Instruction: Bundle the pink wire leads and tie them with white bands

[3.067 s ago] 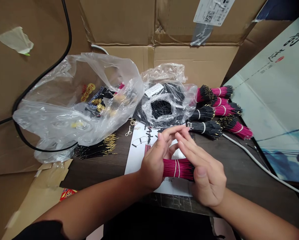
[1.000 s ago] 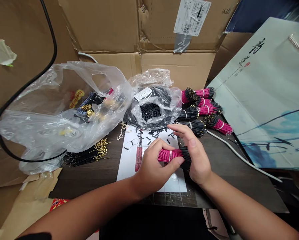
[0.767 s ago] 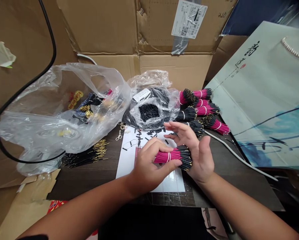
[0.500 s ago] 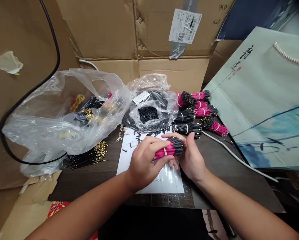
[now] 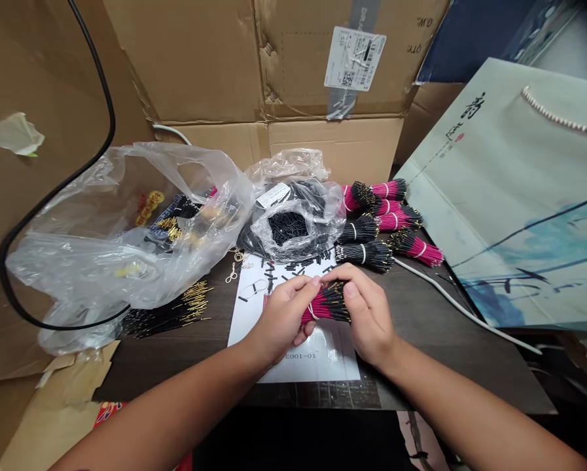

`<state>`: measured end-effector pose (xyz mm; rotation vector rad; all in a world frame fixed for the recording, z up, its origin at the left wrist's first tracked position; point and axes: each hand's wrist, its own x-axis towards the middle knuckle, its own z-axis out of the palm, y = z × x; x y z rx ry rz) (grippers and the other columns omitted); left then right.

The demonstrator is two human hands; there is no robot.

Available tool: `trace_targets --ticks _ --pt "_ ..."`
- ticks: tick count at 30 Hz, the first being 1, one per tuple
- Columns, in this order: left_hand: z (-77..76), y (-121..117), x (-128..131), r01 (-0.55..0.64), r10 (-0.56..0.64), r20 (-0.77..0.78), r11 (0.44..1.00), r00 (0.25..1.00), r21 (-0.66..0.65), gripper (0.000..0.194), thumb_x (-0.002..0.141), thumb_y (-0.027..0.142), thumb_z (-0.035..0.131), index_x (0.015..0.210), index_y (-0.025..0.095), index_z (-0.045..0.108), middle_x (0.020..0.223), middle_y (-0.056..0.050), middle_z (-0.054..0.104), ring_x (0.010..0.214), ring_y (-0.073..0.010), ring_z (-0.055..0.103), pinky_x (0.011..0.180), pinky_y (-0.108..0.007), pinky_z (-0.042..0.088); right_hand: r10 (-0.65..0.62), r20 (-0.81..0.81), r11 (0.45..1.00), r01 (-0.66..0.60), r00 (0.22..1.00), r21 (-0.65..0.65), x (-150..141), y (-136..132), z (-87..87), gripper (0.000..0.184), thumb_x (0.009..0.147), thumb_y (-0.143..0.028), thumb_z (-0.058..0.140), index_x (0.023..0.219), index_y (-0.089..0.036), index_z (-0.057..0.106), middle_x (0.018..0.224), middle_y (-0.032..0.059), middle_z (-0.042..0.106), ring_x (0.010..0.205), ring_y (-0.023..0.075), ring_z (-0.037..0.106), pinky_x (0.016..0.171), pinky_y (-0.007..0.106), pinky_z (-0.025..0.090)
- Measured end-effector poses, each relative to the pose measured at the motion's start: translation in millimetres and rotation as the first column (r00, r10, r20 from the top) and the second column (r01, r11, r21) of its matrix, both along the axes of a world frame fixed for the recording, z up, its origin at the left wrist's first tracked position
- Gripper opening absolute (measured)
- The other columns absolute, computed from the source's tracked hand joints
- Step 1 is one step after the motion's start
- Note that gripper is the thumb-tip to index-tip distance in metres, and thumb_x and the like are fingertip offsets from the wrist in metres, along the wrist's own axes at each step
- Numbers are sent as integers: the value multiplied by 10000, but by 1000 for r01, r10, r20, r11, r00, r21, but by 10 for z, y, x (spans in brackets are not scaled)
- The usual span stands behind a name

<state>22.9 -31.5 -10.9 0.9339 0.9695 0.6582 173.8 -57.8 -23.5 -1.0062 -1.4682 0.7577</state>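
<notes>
A big cardboard box (image 5: 332, 72) stands behind your dark table (image 5: 450, 327). Over a white paper sheet (image 5: 322, 360), your left hand (image 5: 281, 320) and right hand (image 5: 366, 314) grip a bundle of pink wires (image 5: 322, 307). It lies sideways, black tips toward 3 o'clock, nearer your right hand. More wire bundles (image 5: 364, 248) lie at 1 o'clock.

Open cardboard cartons (image 5: 332, 147) rise behind a dark tabletop (image 5: 445, 327).
</notes>
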Motion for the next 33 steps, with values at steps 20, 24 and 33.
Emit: trace_targets --ticks 20,24,33 --pt "15 -42 -67 178 -9 -286 802 958 571 330 996 473 456 904 199 615 841 -25 645 836 -168 613 749 -293 475 7 854 955 -255 520 148 479 -57 242 483 937 -321 622 1355 -107 512 1059 134 674 931 246 645 794 388 554" --pt "33 -89 -120 212 -45 -271 749 962 627 374 1013 461 404 1232 223 591 1228 -94 595 1001 -197 609 830 -334 506 -171 876 958 -130 451 254 894 -213 230 332 914 -262 639 1224 -154 584 1077 118 664 943 234 648 825 363 545" --pt "285 -211 -486 20 144 -106 499 984 867 288 998 337 440 1013 201 693 1045 -112 650 1036 -244 608 927 -422 489 -389 909 883 343 151 320 1816 -79 -105 267 909 -444 586 1020 -223 685 946 155 643 788 303 604 706 442 469"
